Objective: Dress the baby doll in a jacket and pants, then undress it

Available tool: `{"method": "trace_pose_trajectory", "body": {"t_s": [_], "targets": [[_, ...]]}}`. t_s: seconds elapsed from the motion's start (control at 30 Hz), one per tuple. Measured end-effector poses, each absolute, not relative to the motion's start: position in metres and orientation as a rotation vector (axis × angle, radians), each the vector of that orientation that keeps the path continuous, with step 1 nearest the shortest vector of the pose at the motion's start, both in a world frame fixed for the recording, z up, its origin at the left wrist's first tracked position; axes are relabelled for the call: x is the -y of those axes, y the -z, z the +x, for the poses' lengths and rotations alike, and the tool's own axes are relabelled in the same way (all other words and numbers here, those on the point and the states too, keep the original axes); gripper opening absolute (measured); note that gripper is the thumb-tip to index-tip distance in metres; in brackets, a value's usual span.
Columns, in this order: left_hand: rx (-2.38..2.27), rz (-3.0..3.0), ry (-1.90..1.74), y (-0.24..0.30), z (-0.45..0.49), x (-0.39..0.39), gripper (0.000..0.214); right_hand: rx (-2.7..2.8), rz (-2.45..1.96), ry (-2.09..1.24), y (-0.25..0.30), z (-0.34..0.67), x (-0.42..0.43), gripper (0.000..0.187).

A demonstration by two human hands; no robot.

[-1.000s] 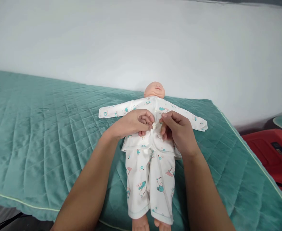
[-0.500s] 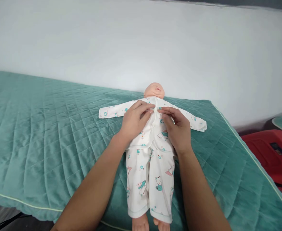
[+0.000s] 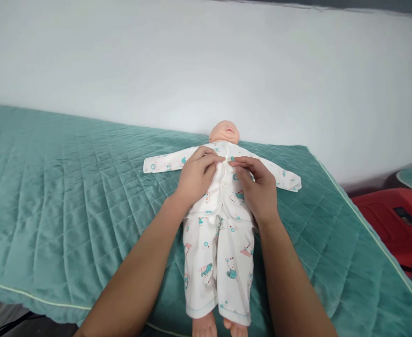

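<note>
A baby doll (image 3: 224, 132) lies on its back, its feet toward me and its arms spread. It wears a white printed pajama top (image 3: 213, 203) and matching pajama pants (image 3: 201, 262). My left hand (image 3: 198, 173) rests on the chest, its fingertips pinched at the top's front edge. From the other side, my right hand (image 3: 258, 185) holds the opposite edge of the front opening between thumb and fingers. Both sets of fingertips nearly meet just below the collar, around a small fastener that they partly cover. Lower on the front a small button (image 3: 223, 184) shows.
A green quilted cover (image 3: 69, 201) lies under the doll, its piped edge running down the right side. Behind it stands a white wall (image 3: 139, 65). A red plastic chair or stool (image 3: 388, 224) is beyond the right edge.
My left fingertips have drawn closer together at the front edge, and the right fingers have shifted very slightly. The doll lies as before.
</note>
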State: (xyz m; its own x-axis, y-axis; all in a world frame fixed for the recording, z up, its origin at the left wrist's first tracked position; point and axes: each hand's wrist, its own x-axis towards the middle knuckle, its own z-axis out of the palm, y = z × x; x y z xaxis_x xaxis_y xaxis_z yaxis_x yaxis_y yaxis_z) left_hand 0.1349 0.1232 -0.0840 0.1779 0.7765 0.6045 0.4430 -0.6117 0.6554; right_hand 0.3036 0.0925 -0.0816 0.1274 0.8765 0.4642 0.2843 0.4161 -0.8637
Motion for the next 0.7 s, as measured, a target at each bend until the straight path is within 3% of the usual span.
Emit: {"method": "trace_pose_trajectory", "body": {"t_s": [0.7], "targets": [[-1.143,2.094,-1.423,0.0873,0.1351,-0.1231,0.037,1.412,-1.141,-0.591,0.0813,0.3026,-0.0908,0.02]]}}
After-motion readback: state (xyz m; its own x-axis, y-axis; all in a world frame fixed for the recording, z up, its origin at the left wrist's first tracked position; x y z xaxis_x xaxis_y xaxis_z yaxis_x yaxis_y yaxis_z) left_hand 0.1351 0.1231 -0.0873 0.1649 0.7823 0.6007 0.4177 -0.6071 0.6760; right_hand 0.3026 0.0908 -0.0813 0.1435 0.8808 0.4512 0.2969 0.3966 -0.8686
